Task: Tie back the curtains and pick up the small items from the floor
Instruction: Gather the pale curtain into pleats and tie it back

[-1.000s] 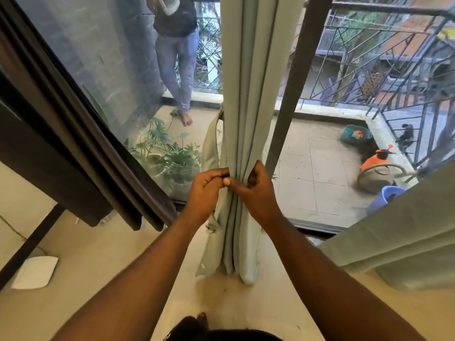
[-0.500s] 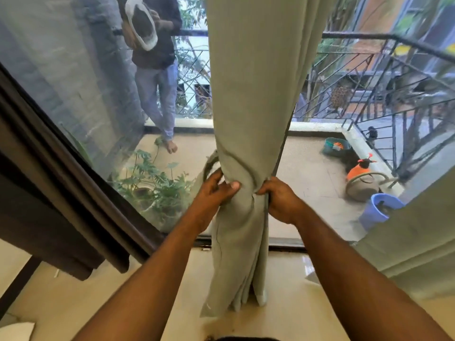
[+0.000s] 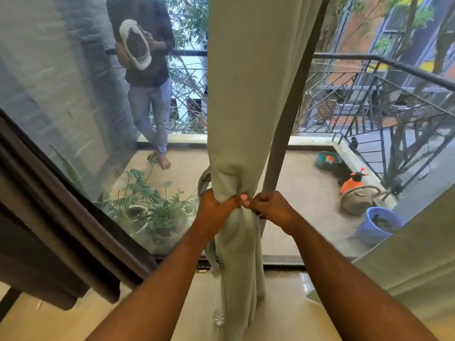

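Note:
A pale green curtain (image 3: 248,94) hangs straight down in front of the glass door, gathered into a narrow bunch at hand height. My left hand (image 3: 216,207) grips the bunch from the left, thumb across its front. My right hand (image 3: 270,207) is closed in a fist against the bunch's right side, its knuckles touching my left thumb. A loop of the same green fabric, the tie-back (image 3: 203,179), curves out behind the bunch on the left. What my right fist pinches is hidden.
A dark brown curtain (image 3: 49,242) hangs at the left. A second green curtain (image 3: 416,254) slants across the right. Through the glass a person (image 3: 147,82) stands on the balcony among potted plants (image 3: 152,212), a watering can (image 3: 357,200) and a blue bucket (image 3: 379,223).
My hands have closed in around the gathered curtain until they touch at its front. The view has tilted upward, so less floor shows.

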